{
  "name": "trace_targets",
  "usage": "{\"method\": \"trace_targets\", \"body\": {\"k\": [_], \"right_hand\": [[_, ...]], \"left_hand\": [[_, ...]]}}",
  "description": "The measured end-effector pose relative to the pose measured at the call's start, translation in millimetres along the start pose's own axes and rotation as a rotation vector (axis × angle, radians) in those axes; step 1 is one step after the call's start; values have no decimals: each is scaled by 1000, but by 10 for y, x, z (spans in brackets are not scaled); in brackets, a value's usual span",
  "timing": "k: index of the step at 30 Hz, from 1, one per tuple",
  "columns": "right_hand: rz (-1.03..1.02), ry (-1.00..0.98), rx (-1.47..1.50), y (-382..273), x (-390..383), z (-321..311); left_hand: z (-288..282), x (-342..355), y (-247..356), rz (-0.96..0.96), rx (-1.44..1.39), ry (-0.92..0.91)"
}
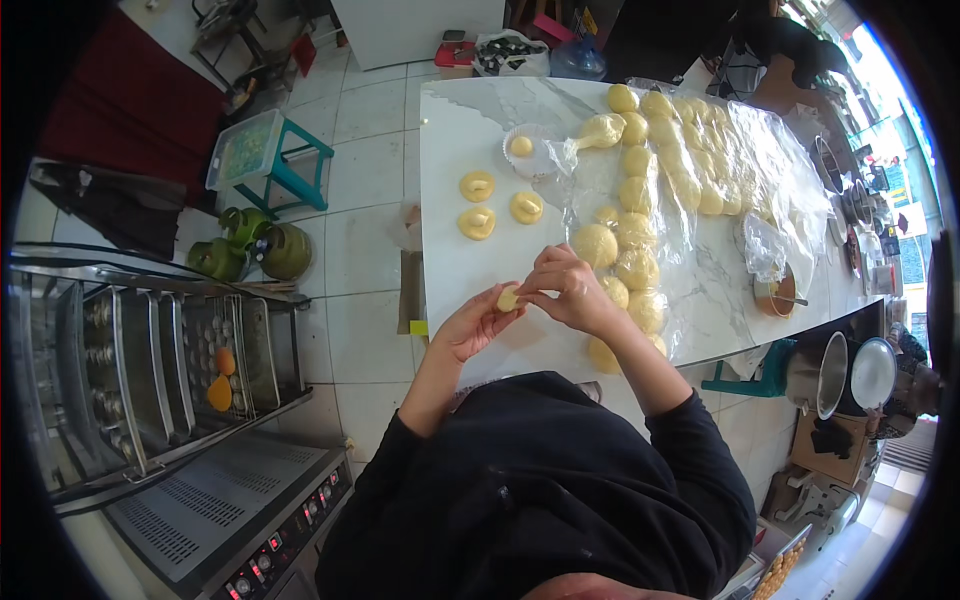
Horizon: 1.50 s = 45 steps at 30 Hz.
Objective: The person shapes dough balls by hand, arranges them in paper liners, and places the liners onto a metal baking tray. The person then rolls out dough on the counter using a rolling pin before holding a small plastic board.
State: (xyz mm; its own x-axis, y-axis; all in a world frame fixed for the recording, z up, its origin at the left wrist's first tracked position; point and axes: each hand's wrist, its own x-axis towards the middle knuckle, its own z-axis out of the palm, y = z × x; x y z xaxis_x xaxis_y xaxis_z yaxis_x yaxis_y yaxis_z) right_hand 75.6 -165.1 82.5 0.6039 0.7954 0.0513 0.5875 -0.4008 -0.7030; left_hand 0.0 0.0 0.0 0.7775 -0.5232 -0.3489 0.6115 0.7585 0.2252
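Left hand (474, 326) of mine holds a small dough piece (508, 298) between thumb and fingers, ahead and right of its palm; my right hand (567, 288) meets it from the right, fingertips pinched on its edge. Neither hand is nearer, and I cannot tell its long axis. Just beyond my right knuckles sits a large dough ball (595, 246), and my right forearm (655, 365) crosses the near end of its rows. Farther ahead of both hands lie three shaped pieces (477, 223), then a paper liner (546, 163) holding a little ball (521, 146). Well off right, plastic sheeting (770, 160) covers more dough.

Bakery kitchen: dough balls (595, 246), tray rack (128, 375)
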Motion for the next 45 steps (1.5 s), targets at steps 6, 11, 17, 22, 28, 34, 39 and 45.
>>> {"method": "trace_targets", "body": {"k": [6, 11, 17, 22, 28, 34, 39, 45], "right_hand": [[7, 436, 133, -138, -29, 121], [128, 474, 166, -39, -56, 192], [96, 359, 252, -46, -40, 129], [-86, 461, 87, -47, -5, 128], [201, 549, 340, -84, -3, 346], [468, 344, 1407, 220, -23, 546], [338, 220, 975, 99, 79, 169], [101, 98, 295, 219, 481, -108]], "left_hand": [[45, 129, -192, 517, 72, 117], [233, 95, -159, 579, 170, 186], [75, 90, -192, 632, 205, 72], [173, 81, -150, 393, -90, 51], [206, 93, -182, 653, 152, 166], [129, 84, -106, 574, 108, 84], [254, 76, 141, 461, 376, 242], [646, 184, 387, 741, 968, 355]]}}
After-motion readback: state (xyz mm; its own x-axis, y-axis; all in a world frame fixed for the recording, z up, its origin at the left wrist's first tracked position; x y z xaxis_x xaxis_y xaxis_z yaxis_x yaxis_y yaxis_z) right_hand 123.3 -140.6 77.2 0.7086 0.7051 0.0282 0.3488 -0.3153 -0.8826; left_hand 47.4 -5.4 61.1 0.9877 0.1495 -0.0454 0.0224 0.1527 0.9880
